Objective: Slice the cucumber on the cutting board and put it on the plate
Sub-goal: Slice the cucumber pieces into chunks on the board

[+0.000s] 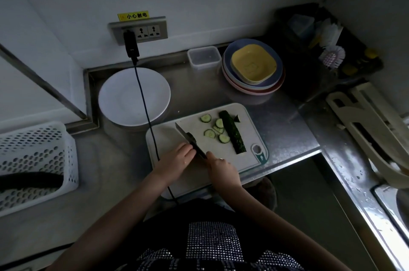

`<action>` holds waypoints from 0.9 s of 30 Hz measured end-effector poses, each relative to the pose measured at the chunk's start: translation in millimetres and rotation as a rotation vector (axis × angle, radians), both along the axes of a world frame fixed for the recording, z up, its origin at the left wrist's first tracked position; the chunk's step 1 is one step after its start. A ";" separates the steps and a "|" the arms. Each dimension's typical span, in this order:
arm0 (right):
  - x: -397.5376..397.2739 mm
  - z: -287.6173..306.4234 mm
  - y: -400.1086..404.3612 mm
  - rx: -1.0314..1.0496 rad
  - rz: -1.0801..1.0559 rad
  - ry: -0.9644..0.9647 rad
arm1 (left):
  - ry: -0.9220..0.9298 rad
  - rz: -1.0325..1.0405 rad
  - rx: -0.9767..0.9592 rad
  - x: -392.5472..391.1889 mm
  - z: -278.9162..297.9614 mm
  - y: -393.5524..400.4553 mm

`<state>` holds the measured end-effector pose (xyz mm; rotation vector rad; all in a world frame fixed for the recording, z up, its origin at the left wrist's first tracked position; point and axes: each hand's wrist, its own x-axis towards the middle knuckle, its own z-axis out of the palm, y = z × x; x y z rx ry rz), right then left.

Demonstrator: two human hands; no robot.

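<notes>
A dull grey stainless-steel countertop (276, 120) is seen, bounded by a white wall at the back. Directly on it are set: a white rectangular plastic cutting board (168, 137) at the front edge; a round white ceramic plate (124, 98) just behind the board's left corner; a small clear lidded plastic container (204, 57) against the back wall; a stack of pastel round plates topped by a yellow square dish (253, 67) beside the container; a white perforated plastic basket (37, 160) at far left. A black cable (143, 102) is draped across plate and board.
</notes>
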<state>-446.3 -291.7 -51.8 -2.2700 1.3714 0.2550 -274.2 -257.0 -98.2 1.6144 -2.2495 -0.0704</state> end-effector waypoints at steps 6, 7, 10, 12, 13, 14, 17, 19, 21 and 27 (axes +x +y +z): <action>-5.9 3.9 -9.2 -0.029 -0.043 0.027 | 0.018 -0.023 0.004 1.7 -3.0 0.4; -8.0 5.3 -13.9 -0.020 -0.089 0.013 | 0.025 -0.027 0.003 2.0 -4.2 -0.1; -12.4 12.8 -24.9 0.002 -0.186 -0.051 | 0.024 -0.039 -0.016 3.8 -6.7 -0.9; -12.7 17.1 -23.1 -0.016 -0.170 -0.087 | 0.012 -0.035 -0.026 3.9 -6.1 -1.2; -12.0 18.7 -18.9 -0.028 -0.155 -0.103 | 0.011 -0.029 -0.034 3.5 -5.5 -1.4; -10.7 19.1 -13.2 -0.038 -0.137 -0.114 | 0.016 -0.024 -0.033 2.9 -5.4 -1.2; -6.5 18.7 1.8 -0.030 -0.095 -0.129 | 0.067 -0.006 -0.030 0.9 -5.6 -0.4; -4.3 18.0 5.4 -0.027 -0.074 -0.118 | 0.093 -0.009 -0.016 0.8 -5.0 0.4; -4.0 17.8 6.1 -0.030 -0.062 -0.105 | 0.082 -0.012 0.000 0.9 -4.0 1.2; -5.4 15.2 7.4 -0.019 -0.079 -0.101 | 0.085 -0.003 0.009 -0.1 -0.5 1.7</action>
